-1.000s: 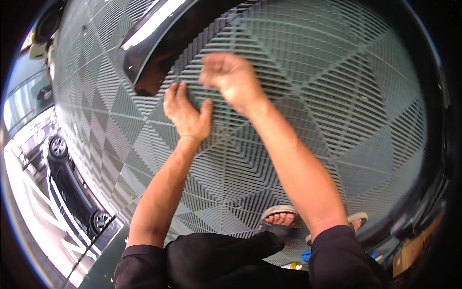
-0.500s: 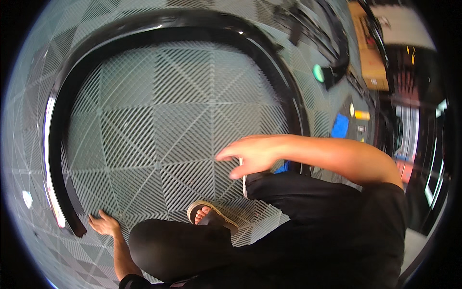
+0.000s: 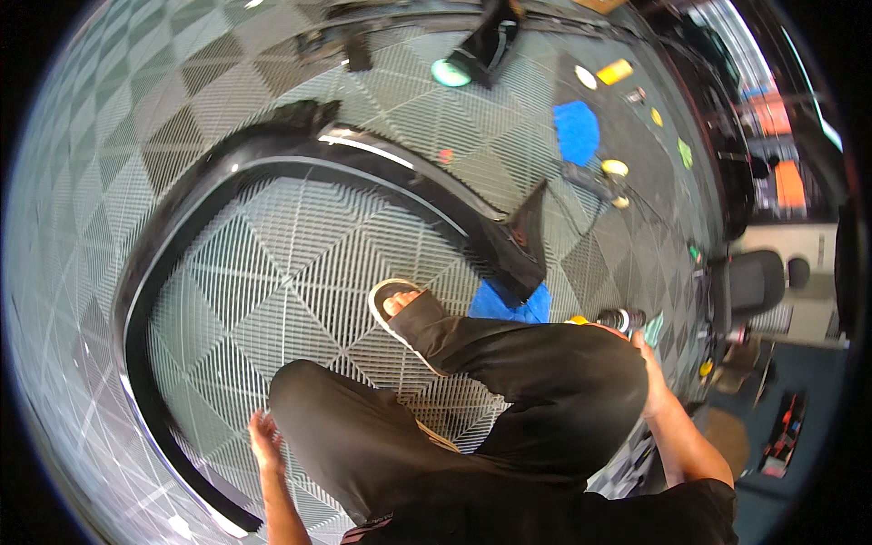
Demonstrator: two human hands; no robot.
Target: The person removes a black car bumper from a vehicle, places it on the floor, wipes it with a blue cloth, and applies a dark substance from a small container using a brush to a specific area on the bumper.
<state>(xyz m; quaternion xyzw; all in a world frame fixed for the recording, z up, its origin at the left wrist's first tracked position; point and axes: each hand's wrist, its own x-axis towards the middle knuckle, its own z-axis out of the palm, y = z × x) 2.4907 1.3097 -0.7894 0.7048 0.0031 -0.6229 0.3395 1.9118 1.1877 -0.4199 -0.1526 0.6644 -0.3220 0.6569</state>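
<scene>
A long, curved, glossy black panel (image 3: 136, 354) lies on the grated floor tiles (image 3: 272, 227), arching around my feet and knees. My left hand (image 3: 266, 439) is beside my left knee, fingers loosely apart and slightly curled, right of the panel's lower run. My right hand (image 3: 650, 368) is at the outer side of my right knee, its fingers partly hidden, just below a black and silver cylindrical item (image 3: 618, 320); whether it holds anything is unclear. A blue cloth (image 3: 509, 302) lies beside my right leg at the panel's right end.
Black parts (image 3: 481, 50) lie at the top, one with a mint disc. A second blue cloth (image 3: 576, 132), a yellow bottle (image 3: 615, 72), a corded tool (image 3: 589, 179) and pads are at upper right. A black chair (image 3: 754, 282) and black car body (image 3: 718, 127) stand at right.
The view has swung around, showing more of the panel and the right side. My right hand has moved from over the tiles to beside my right knee; my left hand stays low at left.
</scene>
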